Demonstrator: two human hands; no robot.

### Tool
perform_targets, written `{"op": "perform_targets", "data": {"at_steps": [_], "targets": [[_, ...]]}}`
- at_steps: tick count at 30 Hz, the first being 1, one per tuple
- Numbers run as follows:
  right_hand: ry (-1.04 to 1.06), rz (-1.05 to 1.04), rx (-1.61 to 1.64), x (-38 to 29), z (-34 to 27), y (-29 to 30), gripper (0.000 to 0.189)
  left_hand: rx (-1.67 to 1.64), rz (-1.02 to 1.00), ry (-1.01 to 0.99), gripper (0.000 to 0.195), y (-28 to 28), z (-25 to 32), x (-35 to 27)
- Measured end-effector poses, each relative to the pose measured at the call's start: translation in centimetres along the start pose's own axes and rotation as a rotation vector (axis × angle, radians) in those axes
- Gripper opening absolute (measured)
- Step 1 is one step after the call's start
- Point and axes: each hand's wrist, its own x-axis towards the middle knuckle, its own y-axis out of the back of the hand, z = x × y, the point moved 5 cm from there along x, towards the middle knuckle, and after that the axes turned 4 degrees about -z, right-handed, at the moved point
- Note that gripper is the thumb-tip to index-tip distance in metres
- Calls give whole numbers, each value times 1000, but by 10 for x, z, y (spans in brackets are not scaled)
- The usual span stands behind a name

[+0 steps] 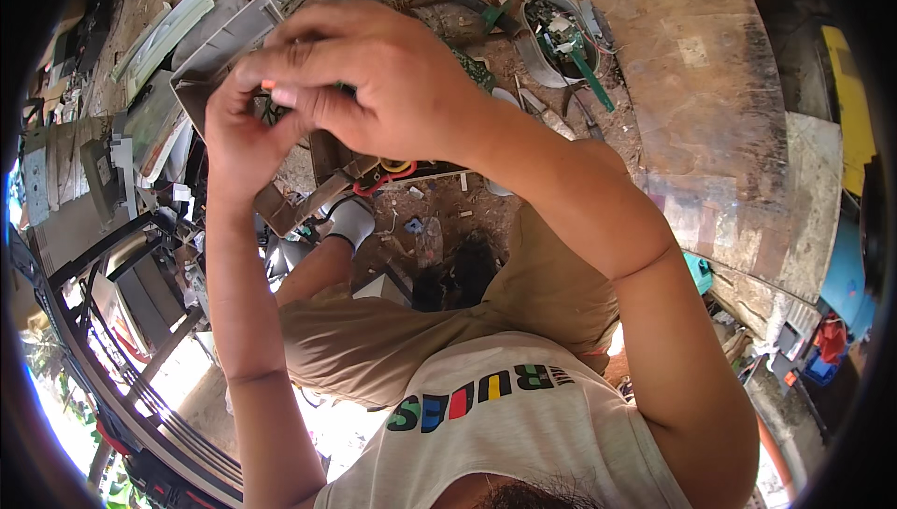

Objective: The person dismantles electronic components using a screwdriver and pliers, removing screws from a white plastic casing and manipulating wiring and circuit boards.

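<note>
My left hand (245,127) and my right hand (378,71) are raised together at upper left, their fingers meeting. A small orange piece (268,85) shows at my right thumb tip, pinched against the fingers; what it belongs to is hidden. The curled fingers of my left hand are partly covered, so its hold cannot be told. Behind the hands lie a grey plastic casing (228,46) and part of a green circuit board (476,71). Below them is a brownish frame piece (301,211), with a red cable (385,179) beside it.
An oval metal container (522,53) holding circuit board scraps stands at upper right. A worn wooden board (701,102) lies right of it. Plastic panels (168,39) are piled at left. A clear plastic bottle (429,242) lies on the littered ground near my foot (350,221).
</note>
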Motion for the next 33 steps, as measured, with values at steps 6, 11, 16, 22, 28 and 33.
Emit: {"op": "perform_targets", "data": {"at_steps": [6, 11, 16, 22, 28, 33], "targets": [[-41, 19, 43, -3, -5, 0, 32, 132, -79, 62, 28, 8, -8, -3], [1, -6, 11, -2, -7, 1, 32, 23, 7, 57, 25, -3, -4, 1], [-102, 33, -31, -4, 0, -1, 28, 12, -89, 63, 17, 7, -6, -11], [46, 19, -9, -3, -13, 3, 27, 409, -11, 136, 30, 9, 0, 0], [-6, 28, -11, 1, -5, 2, 20, 161, -103, -7, 26, 3, 4, -3], [29, 10, 26, 5, -11, -1, 44, 188, -57, 30, 27, 11, -12, -7]]}}
